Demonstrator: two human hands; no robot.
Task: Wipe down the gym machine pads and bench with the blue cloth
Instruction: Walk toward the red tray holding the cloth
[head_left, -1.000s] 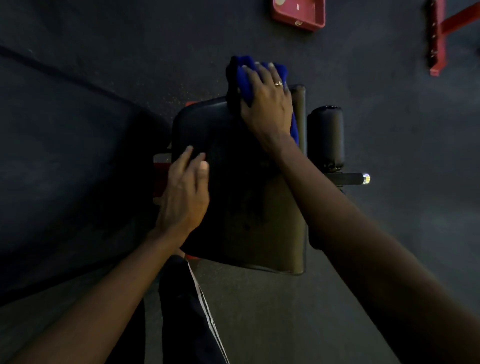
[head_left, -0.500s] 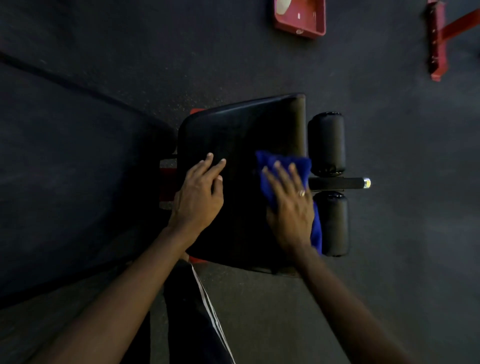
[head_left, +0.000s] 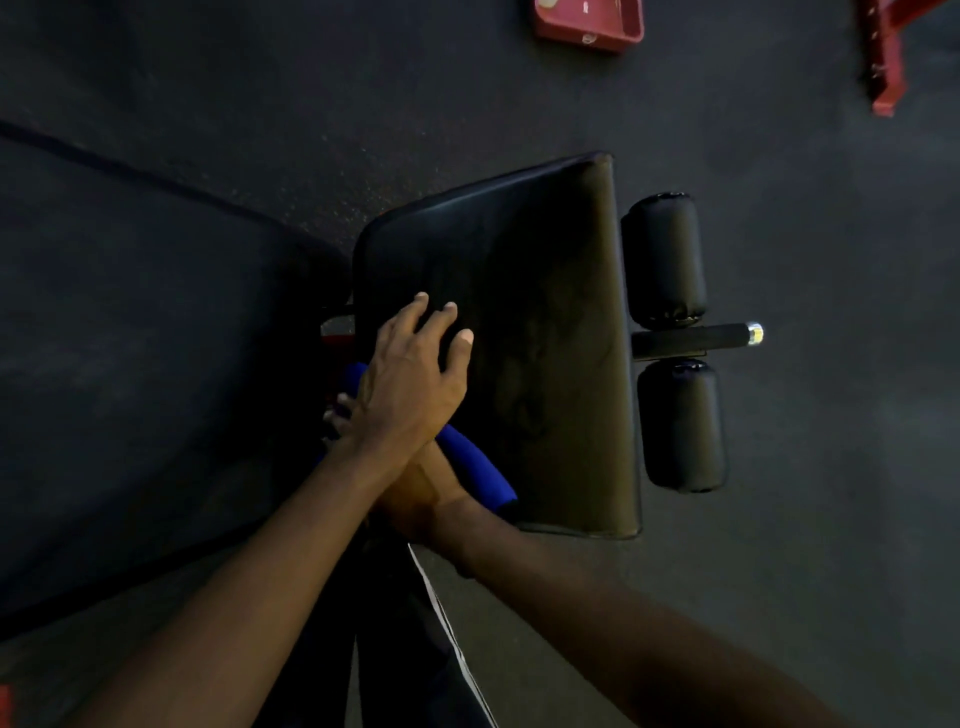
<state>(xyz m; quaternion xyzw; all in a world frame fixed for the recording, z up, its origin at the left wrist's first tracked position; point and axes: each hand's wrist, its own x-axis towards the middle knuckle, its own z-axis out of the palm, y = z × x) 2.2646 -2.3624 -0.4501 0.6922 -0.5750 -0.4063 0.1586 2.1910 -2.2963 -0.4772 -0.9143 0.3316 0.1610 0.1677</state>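
Cloth (head_left: 470, 462) under right grip (head_left: 415, 493), left grip (head_left: 410, 384) splayed

Dim, murky. My left hand (head_left: 410, 384) takes the most light; right forearm (head_left: 675, 634) falls near-black toward the bottom corner. Faint sheen on the pad (head_left: 519, 234), sharp glint on the bar (head_left: 753, 333) tip. Floor (head_left: 805, 519) grainy; edges bowed.

Left hand (head_left: 410, 384) rests on the black pad (head_left: 535, 291) — right hand (head_left: 415, 501) crossed beneath, on the blue cloth (head_left: 475, 465).
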